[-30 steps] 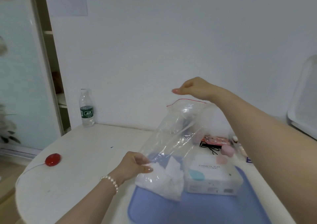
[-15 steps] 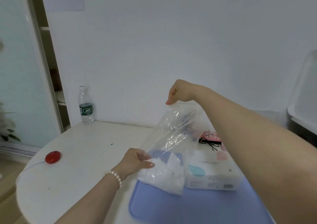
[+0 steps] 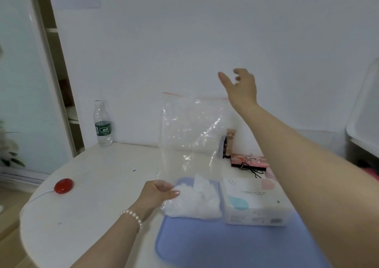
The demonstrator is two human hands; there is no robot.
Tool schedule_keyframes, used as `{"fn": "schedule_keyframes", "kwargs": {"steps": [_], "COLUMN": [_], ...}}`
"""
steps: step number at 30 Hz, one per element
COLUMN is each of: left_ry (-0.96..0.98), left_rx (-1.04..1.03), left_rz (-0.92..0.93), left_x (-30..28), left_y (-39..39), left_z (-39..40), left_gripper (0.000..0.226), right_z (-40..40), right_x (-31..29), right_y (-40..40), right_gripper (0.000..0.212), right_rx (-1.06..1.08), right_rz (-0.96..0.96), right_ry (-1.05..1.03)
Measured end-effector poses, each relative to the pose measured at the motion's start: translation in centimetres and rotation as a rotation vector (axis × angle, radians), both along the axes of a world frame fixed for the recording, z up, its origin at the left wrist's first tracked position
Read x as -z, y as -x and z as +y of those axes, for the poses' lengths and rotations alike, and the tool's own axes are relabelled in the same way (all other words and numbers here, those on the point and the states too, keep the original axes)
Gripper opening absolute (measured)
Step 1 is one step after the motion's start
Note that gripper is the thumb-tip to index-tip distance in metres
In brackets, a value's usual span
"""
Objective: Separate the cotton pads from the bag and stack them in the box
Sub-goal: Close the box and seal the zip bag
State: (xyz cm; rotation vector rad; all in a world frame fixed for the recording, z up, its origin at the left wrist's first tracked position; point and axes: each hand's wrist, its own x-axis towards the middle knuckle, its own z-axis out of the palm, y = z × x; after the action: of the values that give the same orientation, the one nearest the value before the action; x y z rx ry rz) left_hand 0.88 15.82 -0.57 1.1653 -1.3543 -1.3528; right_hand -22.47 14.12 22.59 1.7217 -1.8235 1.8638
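— What's nearest to you?

— A blue mat (image 3: 215,245) on the white table (image 3: 98,198). On its far end I see the bag (image 3: 190,136), clear plastic with a red strip along its top, standing tall and slack. The pads (image 3: 192,203) are a white heap in its bottom, resting on the mat.

— And your hands?

— My left hand (image 3: 158,194), with a pearl bracelet (image 3: 131,216) at the wrist, pinches the bag's lower left corner, thumb and fingers curled on the plastic just beside the pads. My right hand (image 3: 242,87) is up in the air, fingers spread and loose, holding nothing — it sits just above the bag's top right corner. Whether the wrist brushes the red strip, I cannot tell.

— Where is the box?

— The box (image 3: 254,202) is on the mat, just right of the pads, touching the bag or nearly so. It is white with a teal and a pink drop shape on top.

— Farther out?

— A red button (image 3: 63,185) with a white lead to the left. Behind the box, a palette (image 3: 249,161) with a black cord on it, then a BB tube (image 3: 229,142) upright near the wall. A bottle (image 3: 103,124) with a green label stands at the far left of the table, against the wall.
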Motion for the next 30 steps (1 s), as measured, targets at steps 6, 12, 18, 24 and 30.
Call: {"fn": "schedule_keyframes", "kwargs": {"steps": [6,12,18,24,30], "left_ry": [-0.025,0.002,-0.108,-0.263,-0.222], "left_rx": [-0.088,-0.068,0.049,0.166,-0.007], "left_rz": [0.145,0.119,0.171,0.441,0.516], "left_x": [-1.7,-2.8,-2.3,-3.1,-5.1], "left_y": [0.3,1.7,1.6,0.2,1.1], "left_z": [-1.5,-1.3,-0.9,-1.9,-2.6], "left_gripper": [0.021,0.014,0.022,0.03,0.006], "right_z": [1.9,3.0,2.8,3.2,3.8], "right_x": [10.1,15.3,14.9,15.0,15.6], "right_y": [2.7,0.3,0.1,1.1,1.8], "right_gripper": [0.087,0.015,0.015,0.009,0.015], "right_rx": [-0.486,-0.666,-0.422,-0.511,-0.614], "right_rz": [-0.49,-0.611,-0.539,-0.398,-0.506], "right_ry": [-0.688,-0.745,-0.461,-0.623,-0.728]}}
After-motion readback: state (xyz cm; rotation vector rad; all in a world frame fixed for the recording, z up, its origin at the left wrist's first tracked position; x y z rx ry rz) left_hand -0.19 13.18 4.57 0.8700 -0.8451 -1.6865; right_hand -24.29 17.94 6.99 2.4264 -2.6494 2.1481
